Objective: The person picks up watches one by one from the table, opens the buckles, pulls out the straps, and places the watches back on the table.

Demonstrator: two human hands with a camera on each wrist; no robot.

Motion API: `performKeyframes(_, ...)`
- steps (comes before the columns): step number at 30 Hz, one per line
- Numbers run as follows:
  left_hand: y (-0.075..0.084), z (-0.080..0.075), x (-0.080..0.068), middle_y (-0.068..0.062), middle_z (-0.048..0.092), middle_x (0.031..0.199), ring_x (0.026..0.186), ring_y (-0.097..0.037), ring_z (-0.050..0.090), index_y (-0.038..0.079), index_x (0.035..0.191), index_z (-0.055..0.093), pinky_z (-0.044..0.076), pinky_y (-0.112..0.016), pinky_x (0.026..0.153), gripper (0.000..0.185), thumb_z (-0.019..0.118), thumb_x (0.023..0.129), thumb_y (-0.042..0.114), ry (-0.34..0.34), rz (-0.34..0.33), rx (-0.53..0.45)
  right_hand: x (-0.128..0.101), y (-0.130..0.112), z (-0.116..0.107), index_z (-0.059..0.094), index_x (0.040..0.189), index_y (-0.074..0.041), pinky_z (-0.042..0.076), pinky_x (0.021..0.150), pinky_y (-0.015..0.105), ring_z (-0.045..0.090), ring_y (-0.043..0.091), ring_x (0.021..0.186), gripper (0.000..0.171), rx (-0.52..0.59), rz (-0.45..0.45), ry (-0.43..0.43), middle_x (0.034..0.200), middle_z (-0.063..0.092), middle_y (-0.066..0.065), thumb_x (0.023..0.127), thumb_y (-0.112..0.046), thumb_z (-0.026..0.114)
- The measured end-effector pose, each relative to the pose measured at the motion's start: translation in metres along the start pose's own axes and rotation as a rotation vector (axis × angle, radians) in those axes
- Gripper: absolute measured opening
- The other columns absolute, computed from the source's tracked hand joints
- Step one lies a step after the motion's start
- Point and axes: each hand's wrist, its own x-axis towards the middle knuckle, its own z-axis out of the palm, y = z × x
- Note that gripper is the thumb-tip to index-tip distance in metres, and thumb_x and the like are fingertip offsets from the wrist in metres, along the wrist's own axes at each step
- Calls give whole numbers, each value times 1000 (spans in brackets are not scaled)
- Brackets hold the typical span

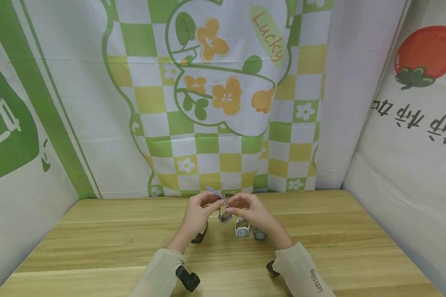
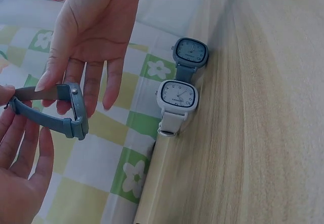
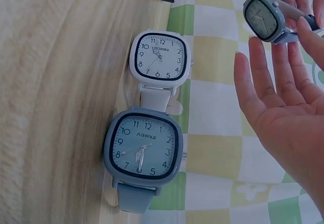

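A blue-grey wristwatch [image 1: 224, 216] is held up between both hands, above the far part of the table. My left hand [image 1: 198, 216] pinches its strap near the buckle end, seen at the left edge of the left wrist view. With thumb and fingers, my right hand [image 1: 253, 209] pinches the strap closer to the watch case [image 2: 78, 111]. The strap forms a loop, its two ends meeting at the left fingers; whether the buckle is fastened, I cannot tell. In the right wrist view the square dial [image 3: 263, 19] faces outward, above the right fingers.
On the wooden table [image 1: 115, 247], a white watch [image 1: 242, 232] and a blue watch [image 1: 260, 234] stand side by side near the right forearm. Close to the left wrist sits a black watch [image 1: 198, 238], partly hidden. A patterned curtain [image 1: 215, 161] hangs behind the table.
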Motion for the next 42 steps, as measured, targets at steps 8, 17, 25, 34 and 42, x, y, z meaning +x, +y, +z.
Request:
performKeyframes(8, -4, -2, 1, -16, 74, 107, 90, -8, 69, -15, 115, 68, 60, -25, 84, 21, 70, 99, -2, -18, -42, -62, 1, 2, 0, 69, 116, 9, 56, 91, 31, 69, 19, 102, 21, -28, -25, 11, 111, 74, 21, 102, -7, 69)
performKeyframes(17, -9, -6, 2, -6, 75, 106, 95, -10, 71, -17, 123, 65, 62, -30, 87, 27, 68, 101, -1, -40, -92, -140, 1, 1, -1, 70, 114, 7, 57, 85, 29, 69, 18, 97, 18, -33, -27, 25, 108, 74, 20, 102, -7, 69)
performKeyframes(25, -10, -6, 3, -8, 73, 112, 96, -12, 72, -16, 121, 66, 62, -30, 86, 25, 68, 100, -2, -44, -98, -175, 0, 2, -1, 72, 113, 4, 57, 86, 32, 69, 18, 97, 18, -56, -23, 41, 107, 75, 18, 101, -10, 71)
performKeyframes(34, -11, -8, 3, 0, 71, 105, 95, -11, 71, -18, 126, 61, 62, -31, 88, 28, 64, 102, -5, -67, -120, -208, 0, 2, -2, 72, 113, 3, 58, 84, 35, 68, 14, 94, 18, -63, -7, 49, 106, 75, 16, 102, -11, 71)
performKeyframes(42, -11, -11, 3, -1, 71, 103, 92, -12, 72, -17, 124, 63, 63, -31, 87, 25, 64, 102, -4, -62, -126, -218, 0, -1, -4, 71, 112, 4, 59, 85, 47, 70, 24, 96, 17, -19, 33, 63, 107, 74, 15, 102, -10, 71)
